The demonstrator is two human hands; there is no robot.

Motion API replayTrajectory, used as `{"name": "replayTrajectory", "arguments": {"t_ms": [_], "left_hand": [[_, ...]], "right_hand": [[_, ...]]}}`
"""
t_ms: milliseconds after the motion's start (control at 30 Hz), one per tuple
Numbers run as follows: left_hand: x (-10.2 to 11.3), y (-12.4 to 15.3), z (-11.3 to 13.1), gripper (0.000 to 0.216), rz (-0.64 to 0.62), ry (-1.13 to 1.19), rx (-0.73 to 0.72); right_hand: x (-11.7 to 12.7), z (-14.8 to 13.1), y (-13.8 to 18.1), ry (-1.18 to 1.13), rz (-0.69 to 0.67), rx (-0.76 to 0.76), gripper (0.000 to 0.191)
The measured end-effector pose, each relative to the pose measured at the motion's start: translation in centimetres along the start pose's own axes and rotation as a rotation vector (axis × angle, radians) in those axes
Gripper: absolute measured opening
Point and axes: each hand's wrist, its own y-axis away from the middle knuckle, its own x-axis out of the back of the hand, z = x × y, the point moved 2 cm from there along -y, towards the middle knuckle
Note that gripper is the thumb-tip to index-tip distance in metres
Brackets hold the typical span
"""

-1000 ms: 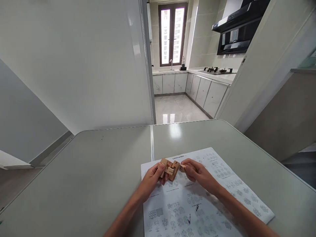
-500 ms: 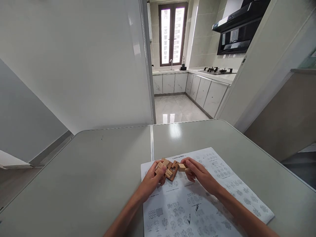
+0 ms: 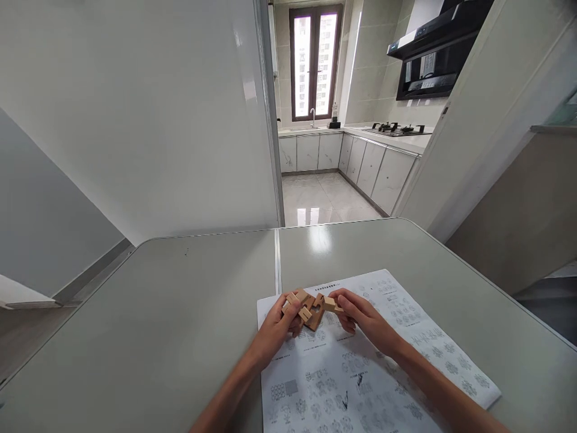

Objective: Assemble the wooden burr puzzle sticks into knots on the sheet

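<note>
A small wooden interlocking puzzle [image 3: 310,309] of several notched light-brown blocks is held just above a printed instruction sheet [image 3: 360,367] on the grey table [image 3: 157,325]. My left hand [image 3: 276,328] grips the puzzle's left side, thumb on top and fingers curled underneath. My right hand [image 3: 360,317] pinches a single wooden piece [image 3: 329,304] at the puzzle's right end, touching the cluster. Both forearms come in from the bottom edge.
The sheet shows many small puzzle diagrams and lies on the right half of the table, past its centre seam [image 3: 277,258]. Behind the table a white wall [image 3: 135,120] stands left and a doorway opens onto a kitchen [image 3: 324,150] with cabinets.
The puzzle has been turned slightly and more notched blocks now stick out on its left side. My right hand's piece has moved in against the cluster. Both hands stayed above the sheet.
</note>
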Motion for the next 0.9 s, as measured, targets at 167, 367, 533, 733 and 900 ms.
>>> {"name": "replayTrajectory", "arguments": {"t_ms": [167,367,533,733,900], "left_hand": [[-0.21,0.0,0.34,0.062,-0.022,0.022,-0.025],[-0.26,-0.04,0.42,0.061,-0.04,0.041,-0.043],[-0.27,-0.04,0.44,0.06,-0.041,0.048,-0.045],[-0.26,-0.02,0.35,0.062,-0.042,0.045,-0.044],[-0.25,0.04,0.52,0.059,-0.037,0.036,-0.04]], "right_hand": [[0.23,0.4,0.02,-0.011,-0.014,0.01,0.04],[0.31,0.52,-0.01,0.027,-0.007,0.007,0.043],[0.18,0.09,-0.05,0.08,-0.011,0.021,0.044],[-0.03,-0.32,-0.07,0.098,-0.015,0.017,0.045],[-0.01,-0.35,-0.06,0.124,-0.025,0.024,0.044]]}}
